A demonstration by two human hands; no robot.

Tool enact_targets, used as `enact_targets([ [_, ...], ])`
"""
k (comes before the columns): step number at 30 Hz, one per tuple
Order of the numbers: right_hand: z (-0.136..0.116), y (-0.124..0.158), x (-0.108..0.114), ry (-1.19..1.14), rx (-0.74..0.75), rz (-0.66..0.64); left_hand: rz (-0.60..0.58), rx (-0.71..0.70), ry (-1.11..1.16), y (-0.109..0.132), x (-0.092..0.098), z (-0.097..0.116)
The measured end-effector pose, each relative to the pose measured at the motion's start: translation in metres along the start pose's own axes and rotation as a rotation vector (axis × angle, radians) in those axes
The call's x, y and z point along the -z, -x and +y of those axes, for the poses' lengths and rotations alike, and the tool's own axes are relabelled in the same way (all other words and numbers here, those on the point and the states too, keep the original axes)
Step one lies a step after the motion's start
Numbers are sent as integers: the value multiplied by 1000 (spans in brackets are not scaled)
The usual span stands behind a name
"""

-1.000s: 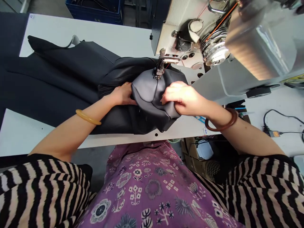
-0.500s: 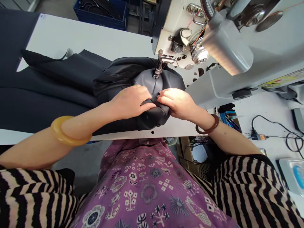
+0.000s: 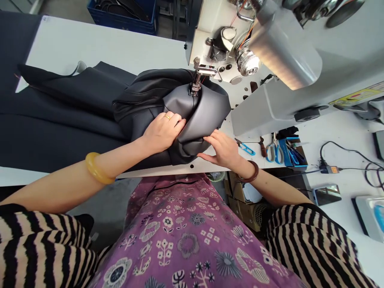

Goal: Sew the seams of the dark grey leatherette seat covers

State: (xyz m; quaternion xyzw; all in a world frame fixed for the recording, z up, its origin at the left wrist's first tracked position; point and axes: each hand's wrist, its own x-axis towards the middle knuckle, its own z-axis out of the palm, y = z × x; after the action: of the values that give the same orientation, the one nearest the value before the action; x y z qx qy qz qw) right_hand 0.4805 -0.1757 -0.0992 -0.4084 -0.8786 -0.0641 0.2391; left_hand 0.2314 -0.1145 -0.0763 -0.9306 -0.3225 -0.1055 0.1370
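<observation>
On the white sewing table (image 3: 99,44), blue-handled scissors (image 3: 272,153) near the right hand (image 3: 222,150)

Left hand (image 3: 162,132) presses dark leather (image 3: 207,116) beside presser foot (image 3: 195,82).

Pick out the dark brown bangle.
It's the dark brown bangle on the right wrist; the other, the amber bangle on the left forearm, is thicker and much lighter.

The needle at the leather (image 3: 207,116) seems hidden by the presser foot (image 3: 195,85).
</observation>
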Motion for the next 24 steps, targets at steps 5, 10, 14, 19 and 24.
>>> enact_targets([
  [5, -29, -25, -25, -267, -616, 62, -44, 73, 59, -4, 1, 5],
  [10, -11, 0, -50, -397, -722, 159, -86, 119, 132, -3, 6, 9],
  [14, 26, 47, -63, -316, -838, 271, -48, 149, 100, -3, 1, 11],
  [19, 35, 27, -23, -188, -724, 453, 11, 152, 50, -5, -8, 12],
  [24, -8, -74, 32, -49, -35, 63, -32, 161, 119, -3, -13, 10],
])
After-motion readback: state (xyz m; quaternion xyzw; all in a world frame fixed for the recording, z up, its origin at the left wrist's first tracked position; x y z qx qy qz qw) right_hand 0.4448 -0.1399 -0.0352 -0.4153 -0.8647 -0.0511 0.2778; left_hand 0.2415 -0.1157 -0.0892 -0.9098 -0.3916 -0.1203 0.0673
